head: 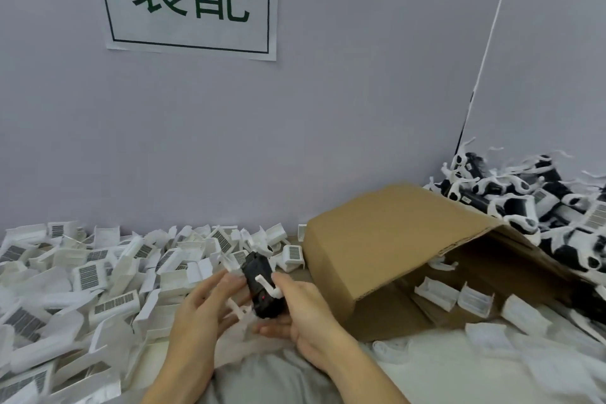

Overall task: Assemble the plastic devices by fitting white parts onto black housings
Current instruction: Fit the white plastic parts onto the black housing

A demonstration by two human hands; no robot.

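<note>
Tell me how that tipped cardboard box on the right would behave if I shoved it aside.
The cardboard box probably slides easily: it lies on its side, holding only a few white parts. Its thin upper wall sags, so it would likely flex rather than push stiffly.

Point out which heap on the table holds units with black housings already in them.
The heap at far right, behind the tipped cardboard box: its pieces show black bodies among white arms. The heap on the left is all white parts with barcode labels.
</note>
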